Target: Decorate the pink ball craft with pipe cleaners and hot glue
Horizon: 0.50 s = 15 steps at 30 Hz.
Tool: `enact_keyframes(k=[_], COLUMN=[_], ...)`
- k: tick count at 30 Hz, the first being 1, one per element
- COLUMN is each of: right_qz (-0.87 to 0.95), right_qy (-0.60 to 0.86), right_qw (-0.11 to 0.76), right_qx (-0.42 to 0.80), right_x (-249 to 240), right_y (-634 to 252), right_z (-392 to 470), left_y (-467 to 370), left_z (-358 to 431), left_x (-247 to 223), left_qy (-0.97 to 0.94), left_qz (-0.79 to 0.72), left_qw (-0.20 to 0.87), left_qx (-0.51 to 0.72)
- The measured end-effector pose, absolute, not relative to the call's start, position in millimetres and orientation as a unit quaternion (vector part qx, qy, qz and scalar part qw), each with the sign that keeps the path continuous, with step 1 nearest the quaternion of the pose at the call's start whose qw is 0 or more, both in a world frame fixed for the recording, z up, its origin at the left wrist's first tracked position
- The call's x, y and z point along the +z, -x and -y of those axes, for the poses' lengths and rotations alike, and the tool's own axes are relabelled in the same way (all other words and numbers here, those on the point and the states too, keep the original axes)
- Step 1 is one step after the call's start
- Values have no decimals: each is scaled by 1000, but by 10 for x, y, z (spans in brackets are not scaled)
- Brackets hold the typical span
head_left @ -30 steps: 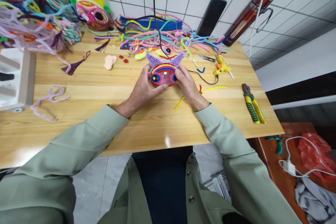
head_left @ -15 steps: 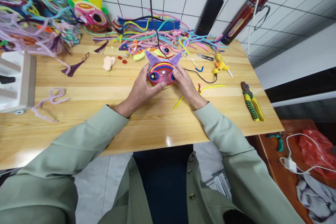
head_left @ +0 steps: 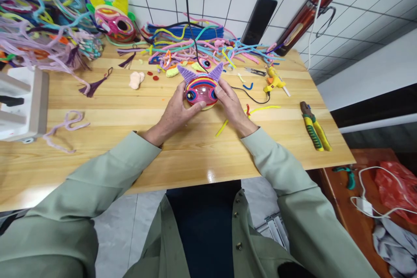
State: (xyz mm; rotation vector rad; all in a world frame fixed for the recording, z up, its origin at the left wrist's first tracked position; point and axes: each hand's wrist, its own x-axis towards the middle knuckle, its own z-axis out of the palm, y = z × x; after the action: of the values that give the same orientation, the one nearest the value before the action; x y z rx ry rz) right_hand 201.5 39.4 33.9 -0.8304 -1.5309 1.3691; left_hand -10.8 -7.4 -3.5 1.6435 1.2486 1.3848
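Note:
Between my hands, above the wooden table, is a round pipe-cleaner animal head with purple pointed ears, ringed eyes, striped bands and a shiny pink front. My left hand grips its left side, the thumb lying along the lower front. On the opposite side my right hand holds it, with the thumb beside the right eye. Its back is hidden. Close to my right wrist lie a yellow pipe cleaner and a short red piece. A loose eye piece rests behind the ears.
Pipe cleaners are heaped along the tiled wall, near a second animal head. To the right are a yellow glue gun, small snips, pliers, a phone and a red flask. A white device stands left.
The animal head's ears have shifted slightly left as it turns a little in my hands. My grip stays the same, and the whole view has moved slightly.

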Motion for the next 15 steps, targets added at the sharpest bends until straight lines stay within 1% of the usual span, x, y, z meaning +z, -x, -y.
enact_keyframes(k=[8,15], right_qz=[615,606], right_qy=[327,350], right_qw=[461,459], right_qx=[550,547], right_x=[348,305], right_y=[-1997,-2023], right_z=[-388,-406], left_y=[109,107], left_z=[111,108], left_x=[-10,-38], left_qy=[-623,-628], left_qz=[-468,-453], left_qw=[320,316], left_qx=[538,548])
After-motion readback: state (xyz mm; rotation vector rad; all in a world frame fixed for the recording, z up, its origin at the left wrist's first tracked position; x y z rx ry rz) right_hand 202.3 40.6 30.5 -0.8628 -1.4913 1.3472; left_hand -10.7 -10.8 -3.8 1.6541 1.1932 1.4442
